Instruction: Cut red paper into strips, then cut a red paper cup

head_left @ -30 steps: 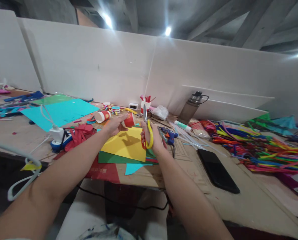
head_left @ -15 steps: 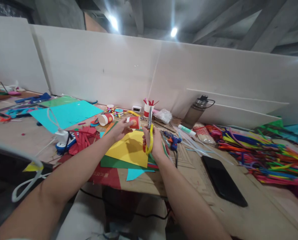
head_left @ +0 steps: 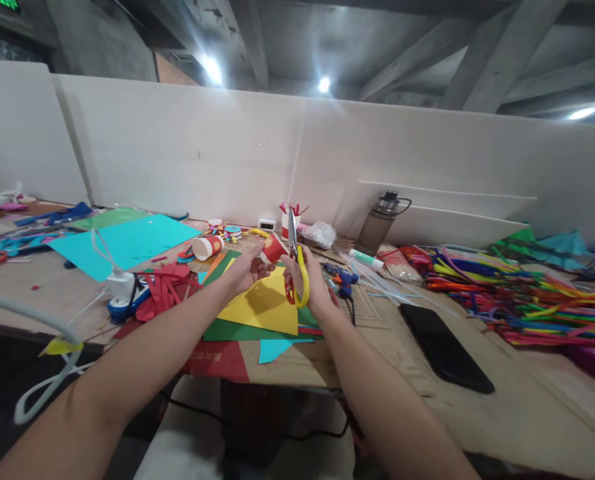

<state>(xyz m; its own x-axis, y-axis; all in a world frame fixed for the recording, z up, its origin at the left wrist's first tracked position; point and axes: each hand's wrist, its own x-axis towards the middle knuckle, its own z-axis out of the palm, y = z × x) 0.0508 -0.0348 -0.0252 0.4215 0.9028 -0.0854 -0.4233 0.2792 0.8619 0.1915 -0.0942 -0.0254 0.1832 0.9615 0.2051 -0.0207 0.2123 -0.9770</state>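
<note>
My left hand grips a red paper cup with a gold emblem, tilted above the paper sheets. Closed around the yellow and red handles of a pair of scissors is my right hand; the blades point up, just right of the cup. Under both hands lies a yellow sheet on top of green paper. A second paper cup rests on its side to the left. Behind the scissors stands a cup of red sticks.
A blue glue gun, a glue stick and a black phone lie to the right, with a pile of pipe cleaners beyond. A bottle stands near the wall. Left are red strips, a power strip and cyan sheet.
The cup in my left hand has tilted and moved closer to the scissors. My right hand still holds the scissors upright. The camera view has shifted slightly.
</note>
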